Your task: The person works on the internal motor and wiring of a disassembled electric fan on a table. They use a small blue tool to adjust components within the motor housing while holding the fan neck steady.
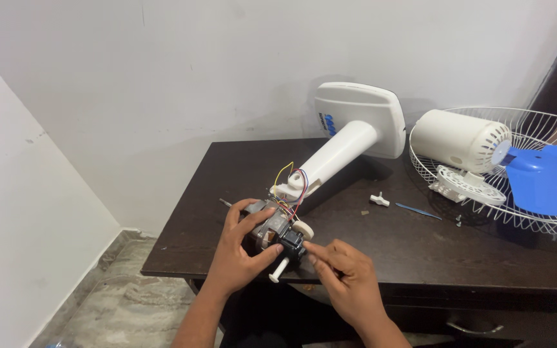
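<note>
The right hand [346,274] is nearest the camera; its fingers [314,252] are pinched closed at the black gearbox end of the fan motor [277,231], though what they pinch cannot be made out. The left hand [240,254] wraps the motor, which sits at the front edge of the table [388,251], wired to the white stand [343,148]. Keep the left grip firm, and avoid straining the coloured wires [294,187].

A single head-worn camera looks down and forward from close above the near edge of the dark table [381,258], facing the white wall [162,77] behind it, hands nearest the lens.
</note>
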